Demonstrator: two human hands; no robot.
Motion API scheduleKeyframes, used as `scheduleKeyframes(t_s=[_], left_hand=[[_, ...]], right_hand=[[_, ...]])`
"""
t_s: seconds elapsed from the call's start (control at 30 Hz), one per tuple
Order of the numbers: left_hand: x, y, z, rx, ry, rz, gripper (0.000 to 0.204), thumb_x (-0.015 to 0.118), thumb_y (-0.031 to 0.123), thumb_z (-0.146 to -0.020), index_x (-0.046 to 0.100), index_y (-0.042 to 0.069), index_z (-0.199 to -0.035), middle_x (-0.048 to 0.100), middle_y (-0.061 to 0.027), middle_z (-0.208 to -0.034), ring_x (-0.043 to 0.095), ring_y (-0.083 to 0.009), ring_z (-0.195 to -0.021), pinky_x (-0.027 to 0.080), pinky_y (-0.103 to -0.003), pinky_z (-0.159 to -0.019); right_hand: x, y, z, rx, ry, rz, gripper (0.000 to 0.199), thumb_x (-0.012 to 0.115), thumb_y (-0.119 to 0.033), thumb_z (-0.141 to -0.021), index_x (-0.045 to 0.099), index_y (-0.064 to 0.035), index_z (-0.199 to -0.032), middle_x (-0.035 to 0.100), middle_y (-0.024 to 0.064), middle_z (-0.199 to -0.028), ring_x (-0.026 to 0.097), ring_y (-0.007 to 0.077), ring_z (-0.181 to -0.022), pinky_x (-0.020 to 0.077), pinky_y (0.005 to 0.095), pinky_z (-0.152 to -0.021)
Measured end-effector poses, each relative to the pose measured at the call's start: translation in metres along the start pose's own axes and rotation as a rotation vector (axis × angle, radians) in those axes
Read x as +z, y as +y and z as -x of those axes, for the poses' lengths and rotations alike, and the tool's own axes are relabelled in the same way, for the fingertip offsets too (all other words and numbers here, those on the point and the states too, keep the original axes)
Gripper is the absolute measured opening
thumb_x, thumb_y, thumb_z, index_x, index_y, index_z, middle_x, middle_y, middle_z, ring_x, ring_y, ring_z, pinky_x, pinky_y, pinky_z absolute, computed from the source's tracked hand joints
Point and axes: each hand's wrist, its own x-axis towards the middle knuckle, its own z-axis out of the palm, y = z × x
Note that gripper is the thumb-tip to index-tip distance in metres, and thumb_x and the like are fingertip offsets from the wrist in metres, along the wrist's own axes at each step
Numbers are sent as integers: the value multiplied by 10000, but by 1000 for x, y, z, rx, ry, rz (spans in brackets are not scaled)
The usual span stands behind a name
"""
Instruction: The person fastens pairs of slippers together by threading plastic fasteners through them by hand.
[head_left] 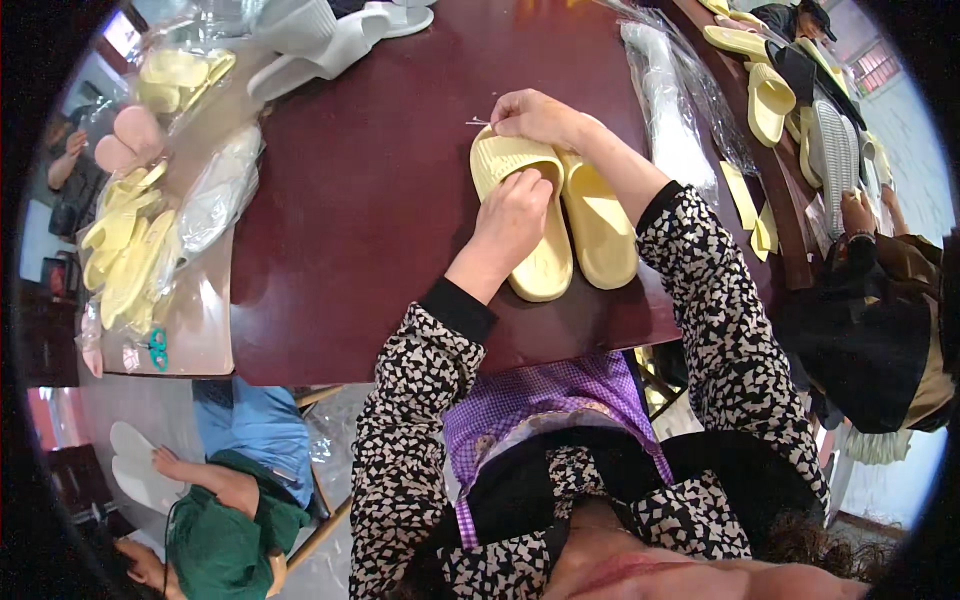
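Note:
A pair of pale yellow slippers lies on the dark red table, toes pointing away from me. My left hand [516, 215] is closed at the foot opening of the left slipper [543, 272], its fingertips tucked under the ribbed strap. At that slipper's toe, my right hand [540, 117] has its fingers pinched together. A thin white plastic piece [478, 121] sticks out beside the toe, near those fingertips; whether they grip it is hard to see. The right slipper [606, 240] rests against its mate, partly below my right forearm.
Grey slippers [335, 55] lie at the table's far edge. Clear plastic bags [665, 100] stretch along the right. More yellow slippers [130, 245] and teal-handled scissors [158, 349] occupy a pale table at left. Co-workers sit on both sides; one at lower left holds white soles [140, 465].

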Motion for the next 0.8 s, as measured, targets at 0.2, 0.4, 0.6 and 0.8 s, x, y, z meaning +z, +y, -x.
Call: scheduleKeyframes(t_s=[0.2, 0.4, 0.6, 0.8], left_hand=[[-6, 5, -4, -6, 37, 64, 76, 554, 1, -782, 581, -11, -853, 573, -133, -882, 589, -291, -841, 488, -372, -727], [-28, -8, -12, -44, 500, 100, 244, 546, -26, -775, 571, -15, -1017, 594, -149, -945, 590, -278, -819, 497, -340, -740], [-43, -25, -12, -539, 385, 767, 154, 526, -9, -852, 553, -47, -999, 618, -87, -942, 593, -136, -749, 481, -257, -659], [-52, -30, -9, -711, 210, 1118, 105, 526, 17, -881, 575, -25, -964, 611, -21, -854, 553, -46, -686, 442, -196, -568]], right_hand=[[-4, -4, 7, -2, 119, -229, 102, 595, -48, -785, 625, 10, -864, 626, 66, -752, 575, 135, -708, 470, 273, -666], [-3, -29, 34, -75, 238, -392, 35, 578, 2, -835, 596, 8, -864, 617, 46, -737, 555, 92, -673, 452, 219, -610], [31, -51, 53, -234, 185, -543, 27, 571, 4, -864, 597, 0, -870, 620, 33, -752, 547, 73, -677, 458, 211, -612], [40, -52, 58, -182, 279, -569, 43, 566, 5, -869, 607, -6, -879, 628, 29, -767, 553, 71, -671, 465, 205, -619]])
